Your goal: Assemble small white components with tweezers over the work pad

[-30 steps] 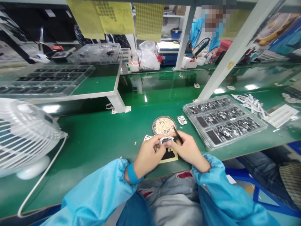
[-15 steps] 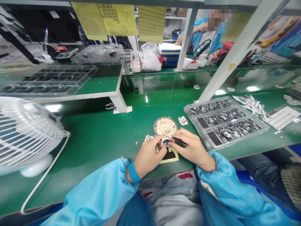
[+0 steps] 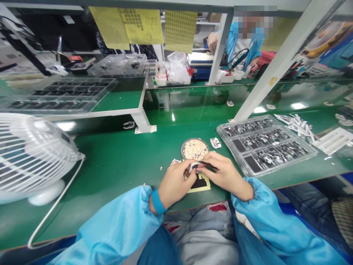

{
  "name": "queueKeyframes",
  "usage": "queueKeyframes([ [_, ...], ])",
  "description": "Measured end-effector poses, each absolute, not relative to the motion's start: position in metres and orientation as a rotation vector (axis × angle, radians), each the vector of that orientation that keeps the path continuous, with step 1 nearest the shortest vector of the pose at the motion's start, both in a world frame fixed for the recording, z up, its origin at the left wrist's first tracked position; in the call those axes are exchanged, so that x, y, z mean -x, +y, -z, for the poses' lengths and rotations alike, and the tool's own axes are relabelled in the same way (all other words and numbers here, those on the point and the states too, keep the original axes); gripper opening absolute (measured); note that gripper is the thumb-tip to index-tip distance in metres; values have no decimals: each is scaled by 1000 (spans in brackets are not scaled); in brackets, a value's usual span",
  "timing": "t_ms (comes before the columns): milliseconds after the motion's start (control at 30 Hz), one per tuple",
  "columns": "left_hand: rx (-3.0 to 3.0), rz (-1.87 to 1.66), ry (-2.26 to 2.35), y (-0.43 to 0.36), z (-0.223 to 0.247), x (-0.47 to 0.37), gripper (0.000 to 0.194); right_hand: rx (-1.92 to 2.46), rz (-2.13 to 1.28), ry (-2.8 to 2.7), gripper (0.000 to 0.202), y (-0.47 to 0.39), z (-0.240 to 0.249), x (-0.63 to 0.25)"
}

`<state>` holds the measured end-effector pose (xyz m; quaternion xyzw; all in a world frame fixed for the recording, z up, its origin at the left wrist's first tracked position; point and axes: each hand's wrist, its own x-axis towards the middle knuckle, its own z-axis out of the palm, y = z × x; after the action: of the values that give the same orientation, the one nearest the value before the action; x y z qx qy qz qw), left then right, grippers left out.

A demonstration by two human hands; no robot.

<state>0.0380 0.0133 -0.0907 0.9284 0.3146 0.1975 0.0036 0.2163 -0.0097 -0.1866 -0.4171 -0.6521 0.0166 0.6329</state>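
Observation:
Between thumb and fingers, my left hand holds a small white and black part. My right hand is closed on dark tweezers, whose tip end is at the part. Just beyond my hands lies a round dish of small pale pieces. A yellow-edged black sheet is on the green table under my hands. One white-framed part sits right of the dish, and another is partly hidden behind my left hand.
A clear compartment tray of small parts stands at the right, with white strips behind it. A white fan fills the left side. A slanting white post rises behind the tray. A person in blue is across the bench.
The view has shifted slightly. My fingers still hold the part and tweezers, with the tweezers at a slightly different angle. Across the bench, the person's raised arm has moved left and down.

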Motion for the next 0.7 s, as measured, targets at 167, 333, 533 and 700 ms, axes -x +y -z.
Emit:
queueKeyframes([
  [167, -2927, -614, 1027, 14, 92, -40, 23, 994, -111, -1570, 37, -11, 184, -217],
  [333, -2878, -806, 1168, 26, 77, -33, 30, 1036, -234, -1432, 47, -3, 164, -229],
  [533, -2810, -1045, 1299, 82, 28, -25, 37, 1114, -173, -1287, 52, 8, 165, -238],
  [700, -2882, -1105, 1287, 151, -6, -54, 36, 1094, -304, -1131, 53, -12, 182, -235],
])
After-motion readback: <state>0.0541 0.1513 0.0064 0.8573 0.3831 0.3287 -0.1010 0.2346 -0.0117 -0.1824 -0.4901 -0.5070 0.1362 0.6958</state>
